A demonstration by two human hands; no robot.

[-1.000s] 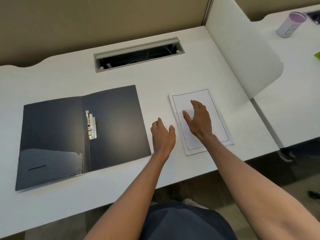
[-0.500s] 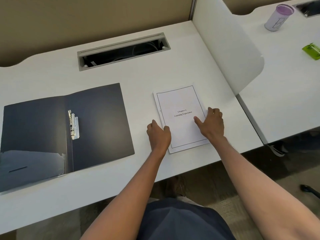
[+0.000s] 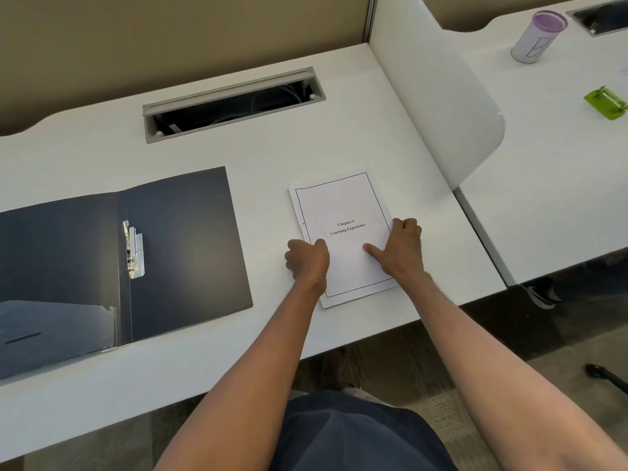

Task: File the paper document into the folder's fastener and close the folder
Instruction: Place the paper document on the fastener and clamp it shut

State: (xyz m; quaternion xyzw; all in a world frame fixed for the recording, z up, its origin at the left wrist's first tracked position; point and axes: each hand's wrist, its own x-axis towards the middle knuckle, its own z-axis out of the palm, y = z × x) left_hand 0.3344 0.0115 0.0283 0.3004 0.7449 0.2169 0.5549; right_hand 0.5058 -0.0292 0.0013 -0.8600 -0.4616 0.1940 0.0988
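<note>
Fingers (image 3: 406, 227) curled, gripping paper document (image 3: 343, 212) edges

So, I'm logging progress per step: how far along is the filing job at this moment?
Early. Done: the folder lies open on the desk, its metal fastener exposed. In hand: the left hand and right hand are on the paper document at its side edges; it lies apart from the folder. Left: move it over, seat it on the fastener, close the cover.

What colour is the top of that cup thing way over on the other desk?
Purple. The lid sits on a white cup with a letter drawn on it; the head view shows it.
</note>
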